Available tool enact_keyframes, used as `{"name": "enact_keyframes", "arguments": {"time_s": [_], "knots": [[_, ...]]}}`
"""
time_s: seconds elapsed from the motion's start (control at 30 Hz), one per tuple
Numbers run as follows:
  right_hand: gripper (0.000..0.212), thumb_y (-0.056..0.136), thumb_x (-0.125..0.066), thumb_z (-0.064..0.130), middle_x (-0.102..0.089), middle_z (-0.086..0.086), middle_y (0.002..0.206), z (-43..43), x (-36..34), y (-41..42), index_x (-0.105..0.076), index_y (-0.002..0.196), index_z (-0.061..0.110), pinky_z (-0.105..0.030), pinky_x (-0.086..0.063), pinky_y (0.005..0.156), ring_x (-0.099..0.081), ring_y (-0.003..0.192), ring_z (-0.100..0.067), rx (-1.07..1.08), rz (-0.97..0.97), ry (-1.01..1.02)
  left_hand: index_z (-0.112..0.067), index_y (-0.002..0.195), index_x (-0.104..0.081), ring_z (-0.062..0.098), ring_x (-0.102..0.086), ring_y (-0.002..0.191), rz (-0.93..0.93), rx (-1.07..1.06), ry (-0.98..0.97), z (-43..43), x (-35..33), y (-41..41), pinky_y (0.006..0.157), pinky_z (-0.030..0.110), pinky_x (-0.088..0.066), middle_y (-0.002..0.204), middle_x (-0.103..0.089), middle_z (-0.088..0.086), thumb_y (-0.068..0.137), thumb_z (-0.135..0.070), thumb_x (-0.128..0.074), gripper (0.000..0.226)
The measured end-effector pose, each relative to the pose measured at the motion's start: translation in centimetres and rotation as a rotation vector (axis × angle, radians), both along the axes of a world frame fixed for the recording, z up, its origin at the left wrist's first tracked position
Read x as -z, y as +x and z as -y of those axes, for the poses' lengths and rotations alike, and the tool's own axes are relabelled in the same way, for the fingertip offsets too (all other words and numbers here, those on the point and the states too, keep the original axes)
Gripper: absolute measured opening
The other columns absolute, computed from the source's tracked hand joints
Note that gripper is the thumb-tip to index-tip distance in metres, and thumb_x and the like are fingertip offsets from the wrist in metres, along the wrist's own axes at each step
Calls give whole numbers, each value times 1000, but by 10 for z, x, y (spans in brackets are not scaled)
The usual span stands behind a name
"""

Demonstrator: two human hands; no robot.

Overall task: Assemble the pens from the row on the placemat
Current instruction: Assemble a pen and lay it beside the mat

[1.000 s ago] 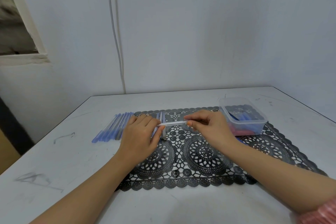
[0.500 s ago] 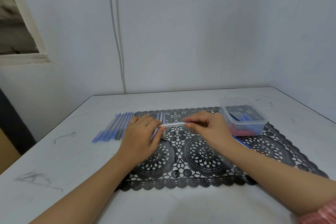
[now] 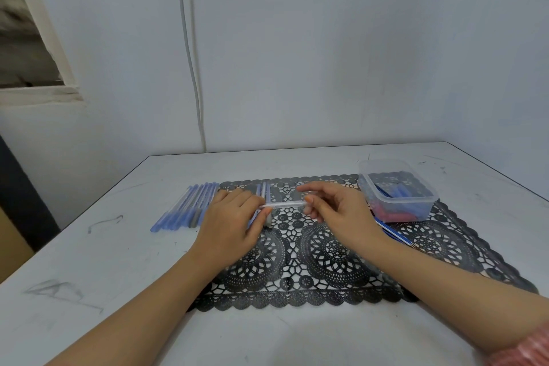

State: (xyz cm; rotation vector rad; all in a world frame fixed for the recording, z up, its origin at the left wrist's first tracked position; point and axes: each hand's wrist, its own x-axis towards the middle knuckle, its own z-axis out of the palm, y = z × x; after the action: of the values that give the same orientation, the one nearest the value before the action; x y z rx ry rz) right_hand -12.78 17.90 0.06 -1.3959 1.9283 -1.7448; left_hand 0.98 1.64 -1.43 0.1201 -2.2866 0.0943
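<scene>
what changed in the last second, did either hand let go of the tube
Little. The right hand loosened: its forefinger lifted off the clear pen barrel, though thumb and lower fingers still pinch its right end. The left hand still grips the other end; the barrel stays over the placemat. The row of pens and the plastic box are unmoved.

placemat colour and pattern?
The placemat is black, lace-like openwork with round medallions and scalloped edges; head view.
</scene>
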Motion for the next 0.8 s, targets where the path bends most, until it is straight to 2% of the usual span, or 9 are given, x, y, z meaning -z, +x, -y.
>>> {"name": "enact_keyframes", "arguments": {"time_s": [0.13,0.23,0.33,0.4,0.43,0.5,0.67,0.73,0.8], "knots": [[17,92,-54,13,-68,-6,76,-1,-1,-1,-63,102,23,-27,-53,65,-62,67,-13,-9,25,-8,-14,89,-67,9,-53,69,-20,-32,54,1,0,1,70,27,-36,76,-62,-7,92,-32,-46,28],[11,89,-60,18,-68,-3,80,0,2,-5,-64,97,26,-40,-56,72,-65,77,-23,23,-88,42,-14,90,-67,9,-52,70,-15,-21,55,2,0,1,71,25,-34,77,-62,-7,92,-32,-46,28],[8,90,-58,26,-68,-3,77,-1,4,-6,-64,87,29,-46,-54,71,-64,74,-26,47,-180,53,-14,89,-67,11,-54,72,-15,5,33,3,0,2,71,28,-36,78,-63,-6,93,-32,-46,28],[27,90,-48,42,-67,-8,69,-1,5,-6,-66,80,24,-50,-51,65,-62,66,-28,60,-260,57,-13,88,-67,12,-54,72,-25,29,5,2,-1,3,70,29,-38,78,-63,-5,92,-30,-47,27],[38,89,-44,48,-66,-10,66,-1,6,-6,-66,77,20,-50,-50,62,-61,63,-29,62,-285,56,-13,88,-67,12,-54,72,-32,38,-6,1,-1,2,69,30,-38,78,-63,-5,92,-30,-48,26],[45,90,-40,50,-66,-10,66,-1,6,-6,-66,76,16,-49,-50,62,-61,62,-27,72,-278,49,-12,87,-68,12,-54,72,-40,40,-9,0,-1,2,69,31,-39,77,-64,-5,92,-30,-48,27],[22,91,-46,44,-65,4,76,0,7,-6,-59,94,26,-38,-52,62,-63,69,-15,60,-324,21,-13,87,-67,11,-51,69,-50,22,19,0,-1,2,68,27,-35,75,-61,-6,92,-30,-48,26],[26,91,-42,46,-65,4,73,0,6,-6,-58,88,26,-38,-51,61,-62,67,-13,72,-376,19,-13,87,-67,11,-52,69,-48,30,-1,0,-2,2,68,28,-36,75,-61,-6,92,-30,-48,26],[40,90,-35,53,-64,3,67,1,7,-7,-61,78,25,-42,-51,62,-62,64,-14,96,-393,33,-13,87,-67,11,-53,70,-45,40,-21,-1,-2,2,68,29,-37,76,-62,-6,92,-30,-48,27]]}}
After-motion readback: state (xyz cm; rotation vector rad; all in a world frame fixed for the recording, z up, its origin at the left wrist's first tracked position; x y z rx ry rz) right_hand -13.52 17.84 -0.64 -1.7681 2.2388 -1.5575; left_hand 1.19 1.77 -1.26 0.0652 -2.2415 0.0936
